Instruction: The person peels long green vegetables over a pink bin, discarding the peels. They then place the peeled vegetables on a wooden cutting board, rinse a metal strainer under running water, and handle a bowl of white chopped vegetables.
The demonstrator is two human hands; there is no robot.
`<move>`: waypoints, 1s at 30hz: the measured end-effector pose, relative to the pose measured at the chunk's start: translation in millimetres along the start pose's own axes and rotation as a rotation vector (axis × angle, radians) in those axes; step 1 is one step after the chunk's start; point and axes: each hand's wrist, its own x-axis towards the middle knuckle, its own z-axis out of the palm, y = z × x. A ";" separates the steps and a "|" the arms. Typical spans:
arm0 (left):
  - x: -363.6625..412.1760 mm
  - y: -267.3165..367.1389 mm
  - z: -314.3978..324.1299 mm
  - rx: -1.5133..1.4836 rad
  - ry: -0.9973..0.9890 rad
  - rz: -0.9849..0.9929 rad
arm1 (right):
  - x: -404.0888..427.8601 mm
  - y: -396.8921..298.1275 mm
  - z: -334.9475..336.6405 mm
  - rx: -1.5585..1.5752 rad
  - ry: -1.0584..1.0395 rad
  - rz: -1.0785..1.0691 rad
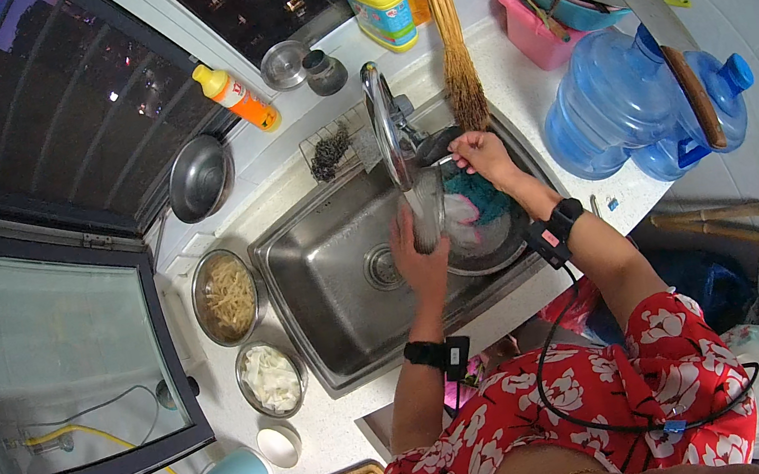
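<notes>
In the stainless sink (329, 299), a stream from the chrome tap (388, 136) runs onto a grey, shiny vessel (429, 205), tilted on its side and blurred. My left hand (422, 260) holds the vessel from its left and lower side. My right hand (485, 157) is by its upper rim, thumb and fingertips drawn together; whether they pinch the rim is not clear. Beneath my right hand sits a round metal basin (484, 269) with a teal mesh cloth (478, 193) and a white and pink cloth-like item (462, 219) inside.
Left of the sink stand a bowl of pale strips (231, 301), a bowl of white slices (271, 379) and a white bowl (279, 447). A straw brush (459, 63) leans behind the basin. Blue water jugs (608, 105) and a cleaver (664, 34) are at the right.
</notes>
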 end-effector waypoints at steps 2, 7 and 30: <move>-8.0 -1.6 -9.4 0.042 -0.015 0.093 | 13.2 8.8 -4.2 -0.121 0.008 -0.145; -21.2 -1.4 -27.5 0.150 -0.081 0.189 | 61.4 16.6 0.7 -0.191 0.115 -0.376; -37.5 -13.3 -144.8 -0.046 0.104 0.183 | -74.4 -14.1 104.3 -0.484 -0.194 -0.811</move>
